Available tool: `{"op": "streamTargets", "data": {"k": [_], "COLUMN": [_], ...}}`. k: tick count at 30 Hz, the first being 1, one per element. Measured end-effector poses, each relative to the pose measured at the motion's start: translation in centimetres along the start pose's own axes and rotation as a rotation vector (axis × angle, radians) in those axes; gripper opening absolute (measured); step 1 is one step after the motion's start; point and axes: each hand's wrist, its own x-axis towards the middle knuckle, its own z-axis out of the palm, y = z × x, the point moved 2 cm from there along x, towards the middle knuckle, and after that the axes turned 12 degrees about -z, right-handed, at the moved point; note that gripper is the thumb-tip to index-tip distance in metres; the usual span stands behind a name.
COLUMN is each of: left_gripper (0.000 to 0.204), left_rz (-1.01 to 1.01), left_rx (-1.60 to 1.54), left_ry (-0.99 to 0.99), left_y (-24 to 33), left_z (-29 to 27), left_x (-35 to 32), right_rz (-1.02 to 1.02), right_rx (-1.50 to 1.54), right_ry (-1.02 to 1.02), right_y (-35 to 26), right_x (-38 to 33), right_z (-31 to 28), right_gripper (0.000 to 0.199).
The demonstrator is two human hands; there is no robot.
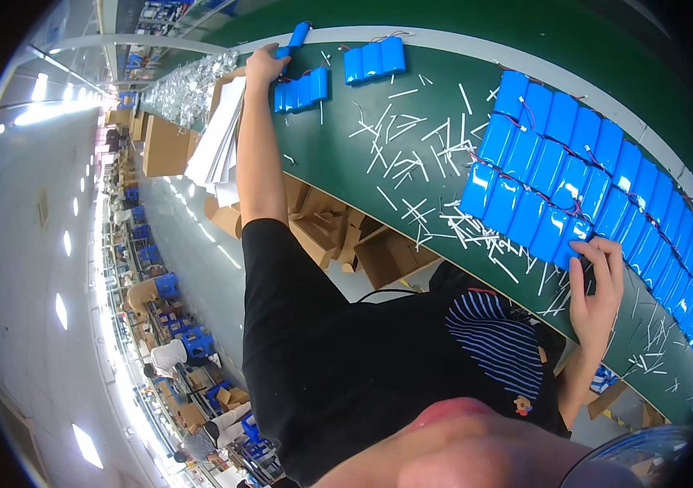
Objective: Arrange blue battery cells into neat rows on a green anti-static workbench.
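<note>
My left hand (263, 65) reaches to the far left of the green table, its fingers closed on a blue battery pack (284, 54). Part of that pack is hidden by the fingers. Beside it lie another blue pack (300, 34), a short row of packs (301, 91) and a further group (375, 60) with thin wires. On the right, my right hand (597, 285) has its bent fingers and thumb at the near end of a blue battery pack (576, 242). This one sits at the corner of a large block of wired packs (570, 167).
Many thin white strips (407, 134) are scattered over the green table (338, 163). A carton with white sheets (220, 146) stands left of my left forearm. Clear plastic pieces (192, 89) are heaped beyond it. Open cardboard boxes (387, 256) lie below the table edge. Other people sit at far-left benches.
</note>
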Motion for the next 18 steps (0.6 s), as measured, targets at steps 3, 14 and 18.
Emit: {"op": "streamTargets", "data": {"k": [3, 14, 18], "left_gripper": [0.049, 0.054, 0.059], "left_rz": [-0.007, 0.047, 0.035], "left_rx": [-0.195, -0.152, -0.124], "left_ry": [0.066, 0.185, 0.162], "left_y": [1.1, 4.7, 3.5], "left_z": [-0.9, 1.8, 5.8], "left_x": [-1.0, 5.4, 9.5], "right_rz": [0.015, 0.057, 0.092], "right_rx": [0.018, 0.065, 0.08], "right_ry": [-0.004, -0.045, -0.029], "right_y": [0.1, 0.6, 0.7], "right_x": [0.0, -0.3, -0.6], "right_z": [-0.3, -0.5, -0.5], "right_gripper": [0.018, 0.016, 0.017]}}
